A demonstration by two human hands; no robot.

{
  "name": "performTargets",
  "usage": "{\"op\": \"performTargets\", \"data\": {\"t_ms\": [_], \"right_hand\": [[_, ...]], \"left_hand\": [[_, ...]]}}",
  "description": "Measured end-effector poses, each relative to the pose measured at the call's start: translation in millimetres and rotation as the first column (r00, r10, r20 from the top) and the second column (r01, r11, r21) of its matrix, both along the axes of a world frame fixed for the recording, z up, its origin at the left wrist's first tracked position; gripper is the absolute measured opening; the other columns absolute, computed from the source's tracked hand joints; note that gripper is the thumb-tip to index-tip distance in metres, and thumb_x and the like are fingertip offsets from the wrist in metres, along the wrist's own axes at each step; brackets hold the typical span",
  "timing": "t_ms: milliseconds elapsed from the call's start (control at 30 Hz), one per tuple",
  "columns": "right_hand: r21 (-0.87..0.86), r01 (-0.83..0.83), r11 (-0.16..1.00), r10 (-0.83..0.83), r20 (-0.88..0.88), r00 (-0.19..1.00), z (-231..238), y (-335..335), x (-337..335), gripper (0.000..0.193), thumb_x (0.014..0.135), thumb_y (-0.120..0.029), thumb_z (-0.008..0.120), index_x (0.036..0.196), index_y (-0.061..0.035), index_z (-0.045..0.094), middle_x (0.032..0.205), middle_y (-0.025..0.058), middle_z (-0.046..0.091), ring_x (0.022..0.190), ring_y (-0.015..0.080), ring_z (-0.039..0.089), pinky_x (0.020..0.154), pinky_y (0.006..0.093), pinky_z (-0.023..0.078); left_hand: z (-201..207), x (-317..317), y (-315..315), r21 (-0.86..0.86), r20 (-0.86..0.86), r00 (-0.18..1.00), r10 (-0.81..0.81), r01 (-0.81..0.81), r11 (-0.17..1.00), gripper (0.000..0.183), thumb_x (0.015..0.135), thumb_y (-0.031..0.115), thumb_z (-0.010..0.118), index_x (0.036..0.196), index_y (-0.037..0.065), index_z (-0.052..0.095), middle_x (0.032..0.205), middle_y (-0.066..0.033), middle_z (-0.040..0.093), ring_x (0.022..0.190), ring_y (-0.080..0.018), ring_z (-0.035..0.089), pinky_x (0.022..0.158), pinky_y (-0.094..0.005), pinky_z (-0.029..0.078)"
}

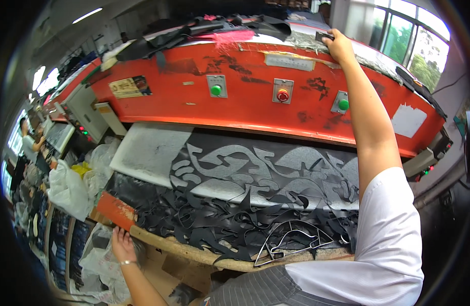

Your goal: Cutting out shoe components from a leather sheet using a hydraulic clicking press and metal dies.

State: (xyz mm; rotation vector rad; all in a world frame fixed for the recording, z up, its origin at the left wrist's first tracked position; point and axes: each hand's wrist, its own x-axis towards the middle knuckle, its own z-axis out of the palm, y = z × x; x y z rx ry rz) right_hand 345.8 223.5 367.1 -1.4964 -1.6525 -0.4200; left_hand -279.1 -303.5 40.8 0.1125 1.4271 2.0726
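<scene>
One raised right hand (340, 47) pinching black object (324, 36), left hand (124, 247) lowered, loosely spread

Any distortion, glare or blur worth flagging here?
In the head view, edges of the red machine bow and the picture's rim goes black; the window partly washes out; the black scraps lose detail; the right hand shows no obvious blur.
</scene>
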Motion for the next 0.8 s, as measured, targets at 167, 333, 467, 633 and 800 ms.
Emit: {"op": "performTargets", "data": {"t_ms": [167, 333, 467, 633, 800], "right_hand": [[0.562, -0.153, 0.813, -0.036, 0.310, 0.950, -61.7, -25.0, 10.2, 0.024, 0.082, -0.023, 0.067, 0.103, -0.0111, 0.064, 0.104, 0.0099, 0.064, 0.101, 0.0328, 0.056, 0.089, 0.0442, 0.043], [-0.022, -0.257, 0.966, 0.242, 0.430, 0.870, -230.2, -108.3, 16.7, 0.027, 0.074, -0.019, 0.070, 0.097, -0.0063, 0.061, 0.107, 0.0154, 0.061, 0.102, 0.0372, 0.055, 0.088, 0.0482, 0.045], [-0.567, 0.158, 0.808, 0.012, 0.283, 0.959, -332.3, -197.9, 54.8, 0.055, 0.081, -0.040, 0.070, 0.127, -0.0135, 0.056, 0.132, 0.0164, 0.052, 0.124, 0.0362, 0.047, 0.102, 0.0505, 0.038], [-0.756, 0.470, 0.455, -0.521, 0.202, 0.829, -349.5, -242.6, 53.4, 0.068, 0.086, -0.063, 0.054, 0.142, -0.0253, 0.046, 0.152, 0.0118, 0.033, 0.143, 0.0324, 0.025, 0.103, 0.0670, 0.025], [-0.675, 0.590, 0.444, -0.553, 0.312, 0.773, -337.7, -237.7, 32.7, 0.060, 0.087, -0.059, 0.054, 0.132, -0.0195, 0.052, 0.132, 0.0113, 0.049, 0.125, 0.0335, 0.043, 0.095, 0.0620, 0.039]], "left_hand": [[12.7, 15.6, 204.3, -0.160, -0.195, 0.898, -0.395, 0.369, 0.916, 0.029, 0.094, 0.027, 0.060, 0.113, 0.005, 0.060, 0.094, -0.0040, 0.062, 0.079, -0.0140, 0.059, 0.073, -0.0265, 0.047], [-54.3, -10.7, 404.1, -0.562, -0.490, 0.492, -0.720, 0.454, 0.692, 0.028, 0.092, 0.023, 0.061, 0.107, -0.001, 0.064, 0.094, -0.0090, 0.068, 0.081, -0.0166, 0.065, 0.068, -0.0287, 0.050], [-60.2, 41.6, 503.9, -0.677, -0.715, 0.084, -0.694, 0.165, 0.717, 0.036, 0.088, 0.024, 0.062, 0.109, -0.005, 0.063, 0.105, -0.0265, 0.067, 0.099, -0.0381, 0.065, 0.084, -0.0421, 0.051], [-39.5, 64.2, 522.7, -0.780, -0.616, -0.186, -0.766, 0.011, 0.625, 0.041, 0.089, 0.035, 0.060, 0.091, -0.006, 0.065, 0.098, -0.0298, 0.064, 0.095, -0.0459, 0.060, 0.083, -0.0499, 0.047], [-39.2, 48.5, 507.4, -0.772, -0.626, -0.255, -0.737, 0.073, 0.631, 0.042, 0.092, 0.035, 0.055, 0.093, -0.006, 0.063, 0.101, -0.0287, 0.062, 0.097, -0.0468, 0.058, 0.083, -0.0515, 0.046]]}}
